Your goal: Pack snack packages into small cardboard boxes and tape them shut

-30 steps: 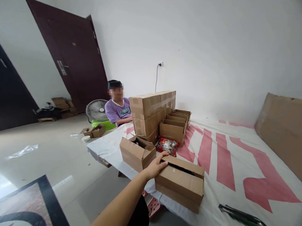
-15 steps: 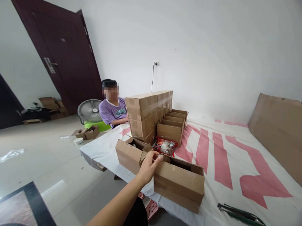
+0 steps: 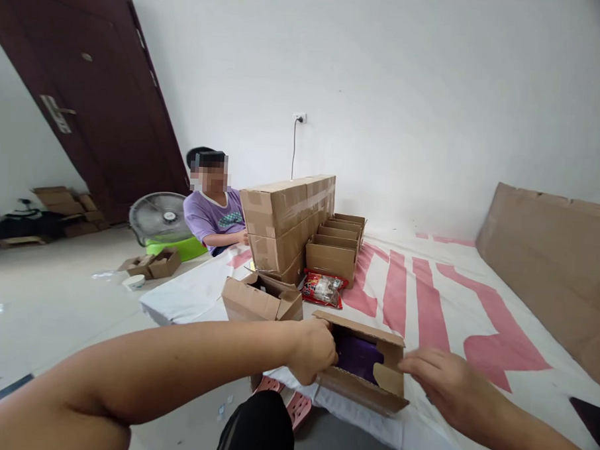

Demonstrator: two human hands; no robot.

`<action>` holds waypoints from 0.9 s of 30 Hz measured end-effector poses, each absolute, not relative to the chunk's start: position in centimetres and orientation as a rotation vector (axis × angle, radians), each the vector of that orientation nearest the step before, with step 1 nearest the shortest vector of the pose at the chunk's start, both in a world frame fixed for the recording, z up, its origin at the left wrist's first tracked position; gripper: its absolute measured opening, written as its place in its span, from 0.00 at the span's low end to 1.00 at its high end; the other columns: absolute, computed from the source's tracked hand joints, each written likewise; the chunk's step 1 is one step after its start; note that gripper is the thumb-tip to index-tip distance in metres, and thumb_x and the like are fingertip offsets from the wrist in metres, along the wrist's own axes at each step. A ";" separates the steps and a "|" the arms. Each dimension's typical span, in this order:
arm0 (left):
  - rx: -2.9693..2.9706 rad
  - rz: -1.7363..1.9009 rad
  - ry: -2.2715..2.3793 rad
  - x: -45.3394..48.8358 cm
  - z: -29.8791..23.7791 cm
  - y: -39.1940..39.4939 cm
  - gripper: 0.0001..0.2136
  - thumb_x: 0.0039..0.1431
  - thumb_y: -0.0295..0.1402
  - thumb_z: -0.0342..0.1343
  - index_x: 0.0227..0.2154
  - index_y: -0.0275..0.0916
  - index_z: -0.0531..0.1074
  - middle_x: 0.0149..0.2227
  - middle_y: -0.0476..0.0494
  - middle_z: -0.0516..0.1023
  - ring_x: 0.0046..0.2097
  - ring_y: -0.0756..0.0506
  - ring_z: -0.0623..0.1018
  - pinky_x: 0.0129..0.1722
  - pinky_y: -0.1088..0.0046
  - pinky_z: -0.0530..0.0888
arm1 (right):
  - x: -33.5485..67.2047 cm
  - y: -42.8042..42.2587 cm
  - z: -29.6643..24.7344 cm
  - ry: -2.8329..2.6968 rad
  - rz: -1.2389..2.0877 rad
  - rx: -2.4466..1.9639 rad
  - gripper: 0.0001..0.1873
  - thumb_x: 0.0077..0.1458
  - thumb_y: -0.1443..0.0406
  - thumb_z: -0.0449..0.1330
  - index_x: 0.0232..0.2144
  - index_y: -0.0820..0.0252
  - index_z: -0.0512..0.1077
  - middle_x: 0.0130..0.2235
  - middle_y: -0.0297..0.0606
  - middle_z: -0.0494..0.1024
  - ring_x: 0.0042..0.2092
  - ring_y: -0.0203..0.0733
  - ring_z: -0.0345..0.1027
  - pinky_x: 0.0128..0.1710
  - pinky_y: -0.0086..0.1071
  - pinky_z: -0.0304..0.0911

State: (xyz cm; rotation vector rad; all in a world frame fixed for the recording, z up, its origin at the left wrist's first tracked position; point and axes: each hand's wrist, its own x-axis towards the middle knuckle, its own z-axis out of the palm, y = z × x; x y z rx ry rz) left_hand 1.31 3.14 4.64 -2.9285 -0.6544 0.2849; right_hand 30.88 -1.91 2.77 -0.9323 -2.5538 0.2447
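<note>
An open cardboard box (image 3: 366, 400) lies at the front edge of the cloth-covered table, with purple material (image 3: 358, 355) visible inside. My left hand (image 3: 314, 350) is closed over the box's left end, its fingertips hidden inside the opening. At the opposite end, my right hand (image 3: 435, 380) has its fingertips drawn together at the rim beside a folded-in flap. Just left of this box stands another open box (image 3: 257, 299). Behind the two lies a red-printed packet (image 3: 323, 289) with a clear window.
A wall of taped cartons (image 3: 275, 214) stands behind, beside a row of open boxes (image 3: 331, 256). Across the table sits a person in a purple shirt (image 3: 215, 218), next to a fan (image 3: 164, 219). A large cardboard sheet (image 3: 551, 276) leans at the right.
My right hand has come into view at the box's right end. My left hand has shifted down onto the left end. The box's opening now faces me more, showing purple inside.
</note>
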 end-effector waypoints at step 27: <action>-2.811 0.559 -0.914 3.5 3.5 4.3 0.11 0.46 0.31 0.60 0.35 0.36 0.80 0.32 0.31 0.83 0.31 0.35 0.81 0.28 0.62 0.74 | 20.2 7.3 -1.3 -3.062 -0.163 -1.023 0.19 0.31 0.71 0.72 0.31 0.57 0.76 0.34 0.41 0.81 0.35 0.47 0.76 0.35 0.35 0.70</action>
